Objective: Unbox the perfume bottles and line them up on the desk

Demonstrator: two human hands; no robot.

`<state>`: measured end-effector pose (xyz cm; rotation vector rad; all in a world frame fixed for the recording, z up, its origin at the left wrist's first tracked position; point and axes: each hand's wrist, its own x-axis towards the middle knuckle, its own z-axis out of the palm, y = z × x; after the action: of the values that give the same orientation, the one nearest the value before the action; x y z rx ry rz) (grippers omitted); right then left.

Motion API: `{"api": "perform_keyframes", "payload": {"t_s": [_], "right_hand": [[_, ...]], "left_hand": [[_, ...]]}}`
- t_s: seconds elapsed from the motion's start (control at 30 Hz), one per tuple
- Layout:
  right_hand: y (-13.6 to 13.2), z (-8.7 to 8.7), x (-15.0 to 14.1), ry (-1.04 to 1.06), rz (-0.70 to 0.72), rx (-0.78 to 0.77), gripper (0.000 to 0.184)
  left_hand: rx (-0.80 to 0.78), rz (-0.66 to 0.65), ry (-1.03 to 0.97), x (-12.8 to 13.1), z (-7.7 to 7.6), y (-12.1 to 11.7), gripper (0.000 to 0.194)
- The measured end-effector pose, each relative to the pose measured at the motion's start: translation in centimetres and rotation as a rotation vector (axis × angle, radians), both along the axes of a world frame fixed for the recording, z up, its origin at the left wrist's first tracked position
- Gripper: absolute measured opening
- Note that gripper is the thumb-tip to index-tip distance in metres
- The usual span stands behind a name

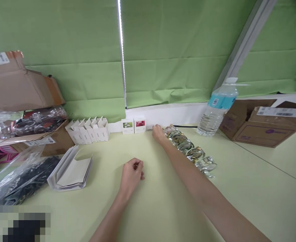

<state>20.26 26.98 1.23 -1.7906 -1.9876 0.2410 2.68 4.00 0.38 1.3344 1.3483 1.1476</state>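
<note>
Green blinds [178, 50] down the back wall, pale tabletop [251, 201] below. Right hand [158, 133] at the far edge, fingers half curled, nothing visibly held, just beside a row of gold-trimmed glass rings [185, 148]. Left hand [132, 174] loosely closed mid-tabletop, no object showing, inside of the curl hidden. Two small picture-labelled boxes [127, 126] just left of the right hand; white cartons [87, 130] farther left; folded white card [71, 169] near the left hand. Water bottle [215, 111] behind the row. Risks: rings knocked out of line by the right forearm, close alongside; bottle tipped onto them if brushed.
</note>
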Motion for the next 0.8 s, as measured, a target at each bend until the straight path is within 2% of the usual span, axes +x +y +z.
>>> {"api": "perform_keyframes", "payload": {"t_s": [0.2, 0.37, 0.5, 0.6, 0.67, 0.7, 0.8], "right_hand": [[-1.0, 0.6, -0.2, -0.049, -0.043, 0.073, 0.029], [-3.8, 1.7, -1.8, 0.021, 0.055, 0.103, 0.029], [-8.5, 2.2, -3.1, 0.126, 0.223, 0.051, 0.025], [-13.7, 1.0, -2.9, 0.210, 0.339, -0.060, 0.029], [-17.1, -0.3, -2.1, 0.457, 0.431, -0.299, 0.039], [-18.5, -0.9, -1.7, 0.575, 0.473, -0.352, 0.041], [-21.1, -1.8, -0.5, 0.804, 0.496, -0.367, 0.045]], "left_hand": [[0.042, -0.008, -0.030, -0.1, -0.9, 0.3, 0.022], [0.060, -0.009, -0.042, 0.0, -1.2, 0.4, 0.024], [0.075, -0.023, -0.028, 0.0, -0.8, 0.3, 0.022], [0.080, -0.024, -0.031, -0.2, -0.6, 0.2, 0.020], [0.088, -0.024, -0.041, -0.2, -0.4, 0.1, 0.019], [0.092, -0.021, -0.047, -0.2, -0.4, 0.0, 0.019], [0.091, 0.003, -0.072, -0.1, -0.3, -0.1, 0.017]]}}
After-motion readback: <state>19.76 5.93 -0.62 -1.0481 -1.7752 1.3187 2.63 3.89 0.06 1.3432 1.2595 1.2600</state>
